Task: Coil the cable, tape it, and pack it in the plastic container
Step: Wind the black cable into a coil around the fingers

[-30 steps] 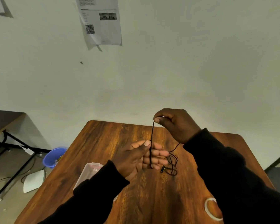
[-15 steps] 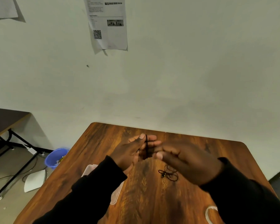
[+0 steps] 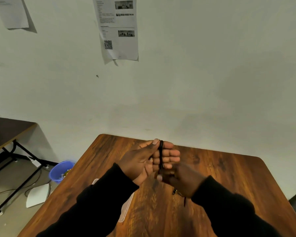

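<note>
A thin black cable is wound in several loops around the flat fingers of my left hand, with the thumb pressing it at the top. My right hand sits just below, pinching the cable's lower run under the left fingers. The cable's loose end with a small plug hangs beneath my right wrist. A clear plastic container lies on the wooden table, mostly hidden under my left sleeve. The tape roll is out of sight.
A blue bucket stands on the floor left of the table, beside a white sheet and cords. A dark desk with black legs is at far left. The wall with paper notices rises behind the table.
More cable is now wound on my left fingers. My right hand dropped from above to below the left hand. The heap of cable on the table is gone; only a short tail hangs.
</note>
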